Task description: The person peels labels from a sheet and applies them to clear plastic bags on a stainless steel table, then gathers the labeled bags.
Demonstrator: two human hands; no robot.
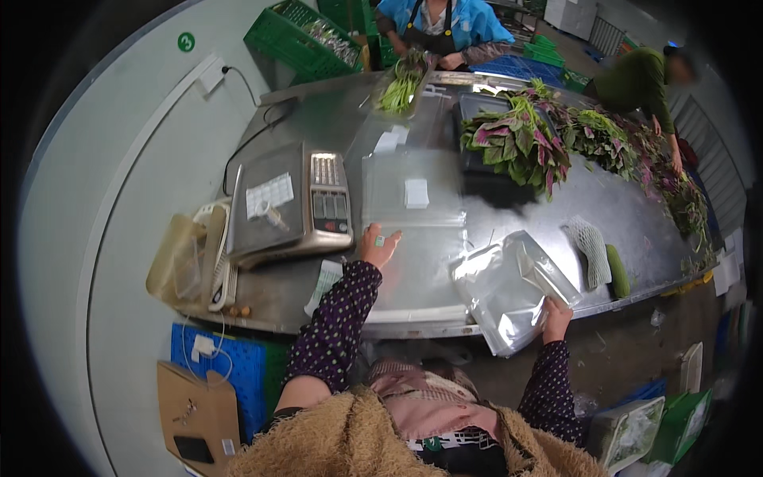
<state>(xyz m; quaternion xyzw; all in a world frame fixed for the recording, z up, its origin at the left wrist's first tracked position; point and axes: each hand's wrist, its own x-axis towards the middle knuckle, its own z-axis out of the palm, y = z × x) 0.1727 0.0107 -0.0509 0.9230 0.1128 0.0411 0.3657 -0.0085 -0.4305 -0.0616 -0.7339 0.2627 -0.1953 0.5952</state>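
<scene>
My right hand [556, 318] grips the lower right edge of a clear plastic bag [509, 282], which overhangs the front edge of the steel table [429, 312]. My left hand [379, 246] rests with fingers apart at the left edge of some flat clear plastic bags [409, 187]. A small green and white sticker [380, 240] is on the back of that hand. Left of it stands a weighing scale [290, 203] with printed labels on its pan. Right of the held bag lie a white foam net sleeve [589, 250] and a green cucumber-like vegetable [617, 272].
Red-green leafy vegetables [520, 139] heap on a dark tray and along the table's right side. Across the table, a person in blue [453, 28] is by bagged green stems [401, 87]. Another person in green [636, 83] bends over the leaves. A green crate [302, 40] stands far left.
</scene>
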